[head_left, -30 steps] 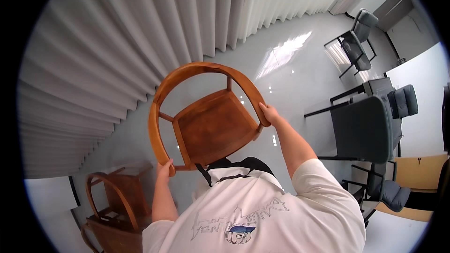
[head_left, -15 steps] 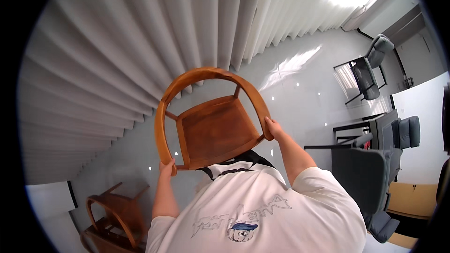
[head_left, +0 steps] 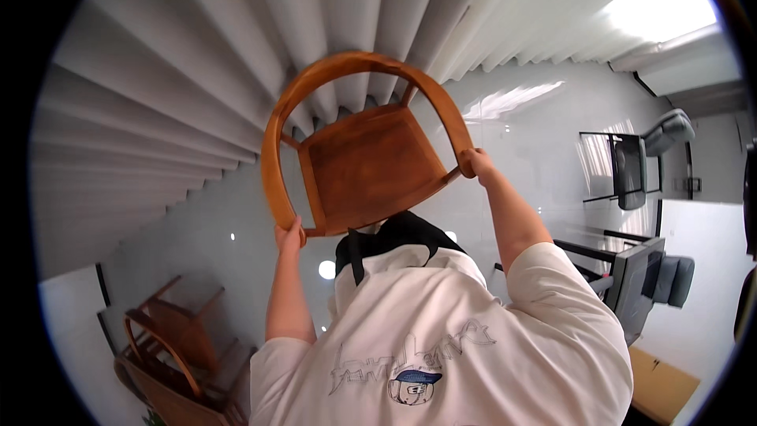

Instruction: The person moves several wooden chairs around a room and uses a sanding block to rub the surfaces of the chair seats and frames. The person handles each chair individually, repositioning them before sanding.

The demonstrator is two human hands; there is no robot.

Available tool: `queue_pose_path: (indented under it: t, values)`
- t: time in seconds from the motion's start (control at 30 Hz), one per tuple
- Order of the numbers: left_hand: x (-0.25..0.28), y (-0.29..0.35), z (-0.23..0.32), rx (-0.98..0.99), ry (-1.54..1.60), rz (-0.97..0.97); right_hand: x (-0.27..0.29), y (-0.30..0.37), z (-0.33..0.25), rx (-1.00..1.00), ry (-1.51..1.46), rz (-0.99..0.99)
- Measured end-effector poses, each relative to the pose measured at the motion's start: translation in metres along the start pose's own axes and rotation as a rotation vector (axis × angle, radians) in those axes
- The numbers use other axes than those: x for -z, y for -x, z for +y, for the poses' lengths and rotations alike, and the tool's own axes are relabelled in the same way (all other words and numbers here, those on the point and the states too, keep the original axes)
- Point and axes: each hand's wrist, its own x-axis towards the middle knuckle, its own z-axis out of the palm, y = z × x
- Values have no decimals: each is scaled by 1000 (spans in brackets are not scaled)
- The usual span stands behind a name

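Note:
A wooden armchair (head_left: 371, 166) with a curved rail and a brown seat is in front of me, its rounded back toward the curtain. My left hand (head_left: 289, 235) grips the left end of its armrest. Around the right armrest end, my right hand (head_left: 478, 164) is closed as well. Both my arms stretch forward from my body. The chair's legs are hidden beneath the seat, so I cannot tell whether they touch the floor.
A long pale curtain (head_left: 173, 95) hangs ahead and to the left, right behind the chair. More wooden chairs (head_left: 177, 339) stand at lower left. To the right are a grey chair (head_left: 629, 166) and a dark table (head_left: 637, 284) on the shiny floor (head_left: 520, 189).
The armchair and both hands have moved forward, closer to the curtain. My arms reach out further. The surroundings have shifted in view, and both hands keep their hold.

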Motion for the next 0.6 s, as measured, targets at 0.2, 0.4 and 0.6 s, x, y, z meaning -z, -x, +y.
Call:
queue_pose_path:
  t: [0.2,0.4,0.6]
  values:
    - [-36,46,53,362,-88,-68,11,1,27,-101,313,165]
    - [-2,40,-15,701,-67,-273,58,-5,68,-504,-346,-81]
    - [-6,73,-30,668,-117,-224,39,26,96,-403,-13,-47]
